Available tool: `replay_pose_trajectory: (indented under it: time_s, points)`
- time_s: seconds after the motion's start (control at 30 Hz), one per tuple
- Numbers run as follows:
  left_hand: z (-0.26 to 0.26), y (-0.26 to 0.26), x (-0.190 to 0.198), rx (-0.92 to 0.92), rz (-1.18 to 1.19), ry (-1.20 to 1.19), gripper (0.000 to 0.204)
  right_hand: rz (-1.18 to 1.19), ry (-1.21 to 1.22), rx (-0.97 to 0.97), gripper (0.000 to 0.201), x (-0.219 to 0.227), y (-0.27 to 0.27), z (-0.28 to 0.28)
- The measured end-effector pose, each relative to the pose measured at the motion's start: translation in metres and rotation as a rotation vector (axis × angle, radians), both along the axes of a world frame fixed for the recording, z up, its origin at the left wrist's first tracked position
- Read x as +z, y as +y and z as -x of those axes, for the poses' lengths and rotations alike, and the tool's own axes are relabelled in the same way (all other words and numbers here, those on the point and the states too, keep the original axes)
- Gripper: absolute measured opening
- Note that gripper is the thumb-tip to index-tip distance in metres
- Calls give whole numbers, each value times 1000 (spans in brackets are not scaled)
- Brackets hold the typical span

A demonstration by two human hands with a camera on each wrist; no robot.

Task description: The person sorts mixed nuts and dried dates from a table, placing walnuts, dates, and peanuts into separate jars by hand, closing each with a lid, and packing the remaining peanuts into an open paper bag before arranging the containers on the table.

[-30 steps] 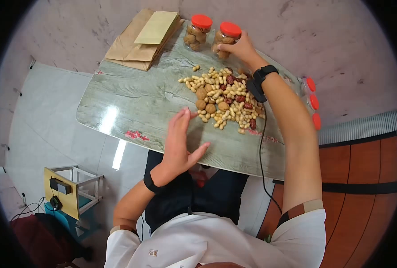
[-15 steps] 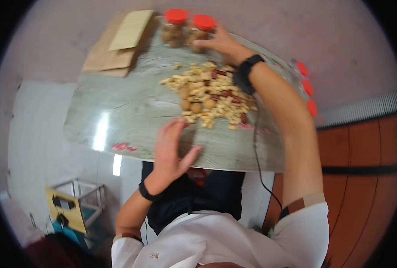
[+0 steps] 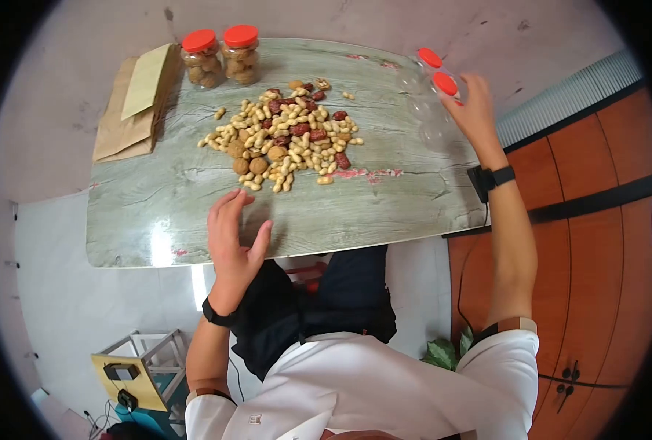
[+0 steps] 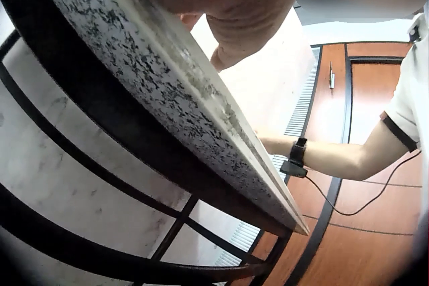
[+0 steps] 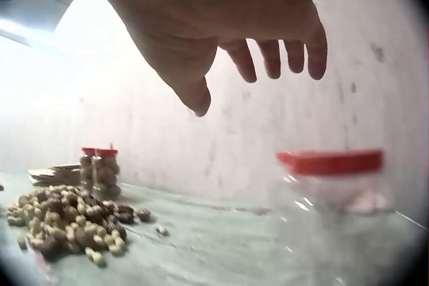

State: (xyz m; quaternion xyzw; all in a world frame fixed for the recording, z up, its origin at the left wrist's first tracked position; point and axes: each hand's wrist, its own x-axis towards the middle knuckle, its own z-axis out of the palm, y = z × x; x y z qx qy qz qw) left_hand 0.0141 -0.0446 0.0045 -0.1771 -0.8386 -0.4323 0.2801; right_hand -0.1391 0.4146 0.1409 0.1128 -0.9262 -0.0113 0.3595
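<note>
My right hand [image 3: 477,117] is at the table's right side, over a group of see-through jars with red lids [image 3: 445,84]. In the right wrist view its fingers [image 5: 271,61] spread downward with nothing between them, and one clear jar [image 5: 328,232] stands below, to the right. Near the front edge of the table, my left hand [image 3: 232,235] has its fingers extended and thumb apart. Just beyond its fingertips lies a mixed pile of peanuts [image 3: 256,117], walnuts [image 3: 258,166] and red dates [image 3: 300,129]. Two red-lidded jars of walnuts [image 3: 241,66] stand side by side behind the pile.
Brown paper bags [image 3: 124,139] with a pale yellow sheet [image 3: 147,81] on top lie at the left of the table [image 3: 406,198]. A wall runs along the back. A cable [image 3: 461,286] hangs from the right wrist past the table's corner.
The right hand has let go of a walnut jar and moved right to the clear jars. That walnut jar now stands free beside the other. The head view has turned right; the left hand keeps its pose.
</note>
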Motion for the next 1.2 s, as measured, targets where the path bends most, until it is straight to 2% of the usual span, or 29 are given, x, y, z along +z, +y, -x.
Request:
replay_pose_trajectory:
  time_s: [0.03,0.1,0.13,0.2,0.3,0.43,0.47,0.5,0.57,0.63,0.7,0.8,0.9,0.97,1.03,1.07,1.13,1.17,1.2]
  points:
    - [0,0,0,11,18,0,60,18,0,11,58,-13,11,-2]
    - [0,1,-1,2,23,18,58,62,-96,-114,64,-39,30,-10]
    - [0,2,-1,-1,28,22,56,84,-101,-111,64,-45,39,-10]
    - [1,1,-3,-7,42,20,55,396,-399,-221,67,-52,49,-4]
    - [2,0,-5,-4,36,22,54,312,-282,-212,67,-50,36,-28]
    - [-9,5,2,-50,-7,-7,60,319,-285,-225,64,-48,21,-59]
    - [-14,9,4,-77,-23,-20,62,302,-264,-157,64,-46,6,-73]
    - [-18,14,4,-134,4,-15,75,283,-247,-89,64,-43,-12,-89]
    - [-25,34,15,-232,2,12,96,409,-303,116,65,-31,-72,-127]
    - [-26,58,29,-286,-28,29,116,529,-477,317,67,-23,-129,-157]
    - [-19,79,32,-302,-19,59,120,491,-465,587,71,-22,-170,-174]
    - [-8,87,20,-304,-148,-51,115,495,-401,654,77,-30,-197,-176]
    - [-2,79,16,-230,-96,-51,109,420,-415,602,82,-37,-195,-162]
    - [-2,76,17,-183,-85,-22,103,400,-391,592,80,-26,-197,-163]
    - [-3,73,13,-160,-13,29,100,401,-633,431,71,-14,-198,-167]
    - [-3,71,14,-164,-13,30,100,402,-631,427,71,-14,-198,-166]
    - [-6,68,17,-153,36,47,99,370,-559,568,63,-11,-195,-163]
    - [-8,68,18,-171,28,48,99,368,-557,549,63,-8,-193,-162]
    - [-11,66,19,-195,13,0,99,300,-529,653,64,-3,-191,-161]
